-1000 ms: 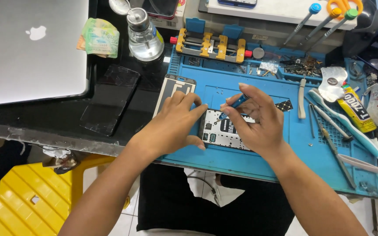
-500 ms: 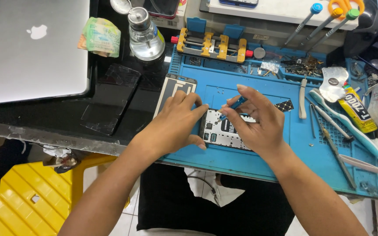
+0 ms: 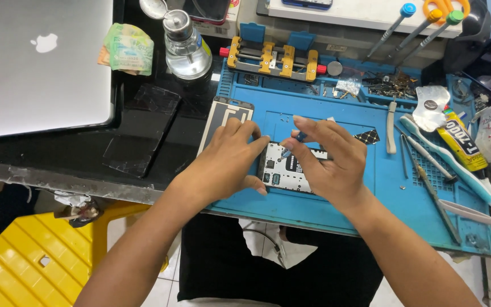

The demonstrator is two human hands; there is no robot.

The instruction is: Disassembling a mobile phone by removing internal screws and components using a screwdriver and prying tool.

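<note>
Head view: left hand point(image 3: 225, 162) steadies opened phone point(image 3: 288, 170); right hand point(image 3: 328, 162) grips blue screwdriver point(image 3: 295, 142).

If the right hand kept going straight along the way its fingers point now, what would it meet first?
Probably the left hand: the right hand points left across the opened phone, a blue-handled tool in its fingers, fingertips nearly meeting. Depth is unclear.
</note>
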